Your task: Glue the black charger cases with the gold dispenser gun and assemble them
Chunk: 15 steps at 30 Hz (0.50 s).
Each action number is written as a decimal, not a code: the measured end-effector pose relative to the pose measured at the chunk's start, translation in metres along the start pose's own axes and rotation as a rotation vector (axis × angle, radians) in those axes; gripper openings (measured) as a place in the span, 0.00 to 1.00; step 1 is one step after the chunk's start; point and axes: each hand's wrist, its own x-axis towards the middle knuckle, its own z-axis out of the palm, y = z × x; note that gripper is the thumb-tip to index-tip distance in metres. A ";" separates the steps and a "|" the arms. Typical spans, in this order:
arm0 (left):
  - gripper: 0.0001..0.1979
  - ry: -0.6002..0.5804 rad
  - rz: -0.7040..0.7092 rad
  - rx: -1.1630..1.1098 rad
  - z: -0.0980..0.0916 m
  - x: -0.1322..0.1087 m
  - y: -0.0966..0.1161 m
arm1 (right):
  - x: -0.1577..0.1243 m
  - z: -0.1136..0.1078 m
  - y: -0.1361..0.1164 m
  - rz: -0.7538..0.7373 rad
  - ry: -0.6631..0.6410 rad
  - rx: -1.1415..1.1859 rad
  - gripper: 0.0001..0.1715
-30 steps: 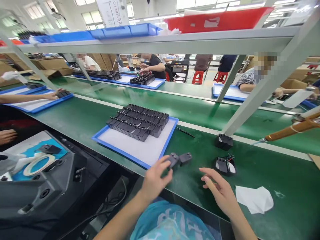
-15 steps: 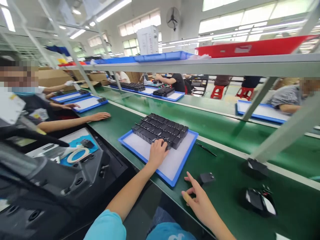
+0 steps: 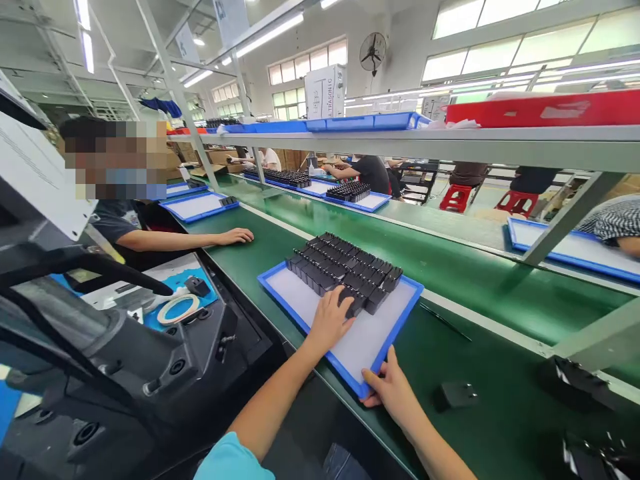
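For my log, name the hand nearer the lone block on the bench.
Right: right hand holds the tray, left of the lone block; left hand farther, at the block rows.

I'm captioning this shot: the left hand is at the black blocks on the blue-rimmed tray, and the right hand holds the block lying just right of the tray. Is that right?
Not quite: in the head view, the right hand holds the near corner of the blue-rimmed tray, not the loose block. The left hand is indeed at the black blocks on it.
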 end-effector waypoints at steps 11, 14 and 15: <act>0.33 0.062 0.015 0.041 0.005 0.031 -0.155 | 0.074 0.112 -0.047 0.012 -0.197 -0.077 0.55; 0.39 0.130 -0.018 0.070 0.008 0.042 -0.192 | 0.095 0.131 -0.063 -0.025 -0.183 -0.141 0.58; 0.40 0.153 -0.037 0.086 0.008 0.045 -0.203 | 0.101 0.137 -0.068 -0.047 -0.168 -0.170 0.59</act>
